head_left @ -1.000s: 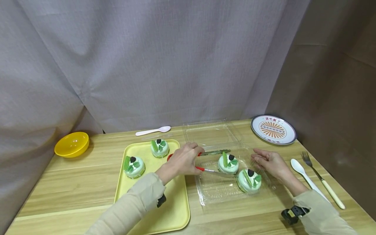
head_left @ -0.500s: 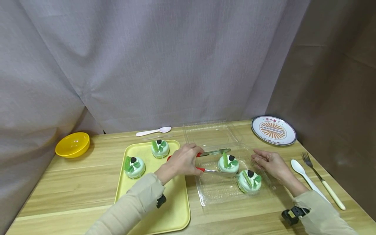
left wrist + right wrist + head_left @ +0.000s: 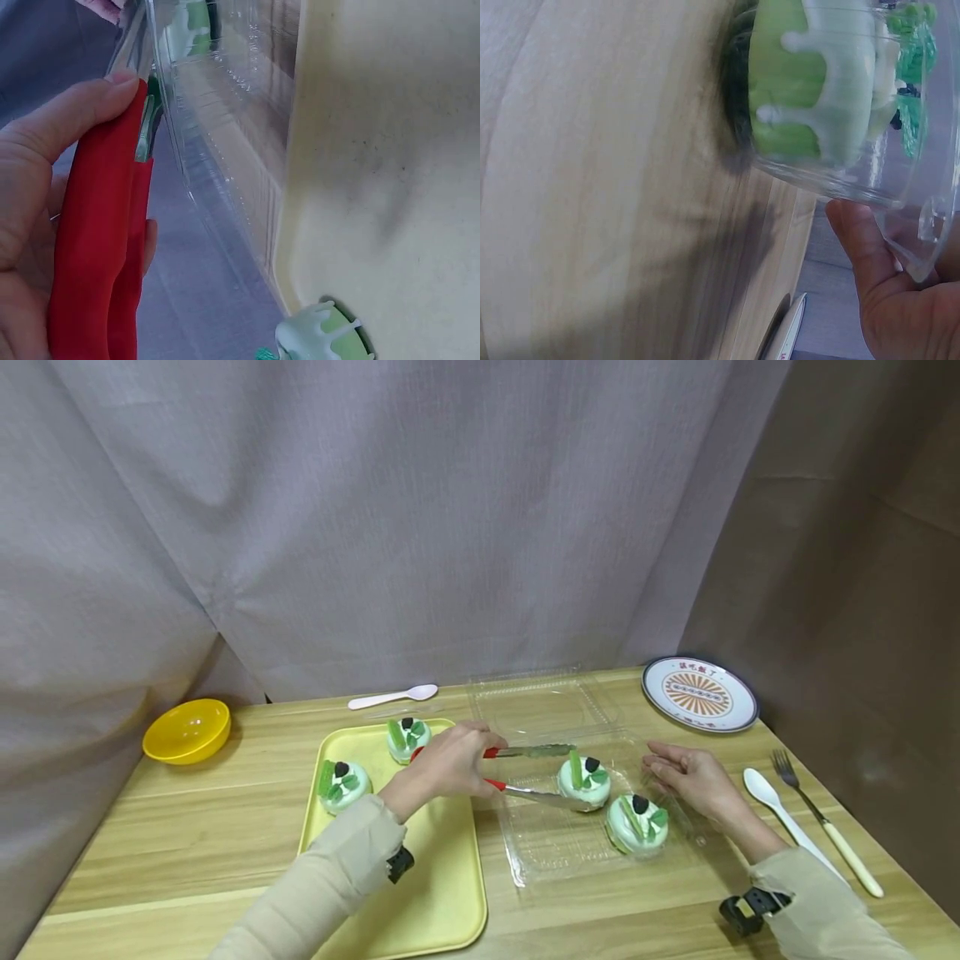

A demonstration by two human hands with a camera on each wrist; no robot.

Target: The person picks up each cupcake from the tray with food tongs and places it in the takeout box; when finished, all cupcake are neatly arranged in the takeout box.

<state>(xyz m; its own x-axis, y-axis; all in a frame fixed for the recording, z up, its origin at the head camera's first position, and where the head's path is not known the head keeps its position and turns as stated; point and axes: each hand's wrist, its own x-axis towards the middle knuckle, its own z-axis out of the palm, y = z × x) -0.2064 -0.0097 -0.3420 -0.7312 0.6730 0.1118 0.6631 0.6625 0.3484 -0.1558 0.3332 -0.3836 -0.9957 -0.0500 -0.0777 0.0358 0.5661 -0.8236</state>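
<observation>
My left hand (image 3: 453, 762) grips the red handles of metal tongs (image 3: 536, 795), which also fill the left wrist view as red handles (image 3: 97, 225). The tong arms stand apart, one tip behind and one in front of a toy-like green-and-white cake (image 3: 585, 783). That cake sits in a clear plastic container (image 3: 551, 843) beside a second cake (image 3: 637, 827). At the container's right side my right hand (image 3: 697, 783) pinches its edge; a finger touches the outer wall in the right wrist view, the others partly hidden.
Two similar cakes (image 3: 343, 787) sit on the yellow tray (image 3: 442, 877) at left. The container's lid (image 3: 540, 702) lies behind it. Around stand a yellow bowl (image 3: 187, 732), pink spoon (image 3: 393, 697), patterned plate (image 3: 700, 693), white spoon (image 3: 780, 810) and fork (image 3: 832, 839).
My left hand and the tongs have shifted left, drawing the tips back along the left cake, which has stayed put. The right hand has not visibly moved.
</observation>
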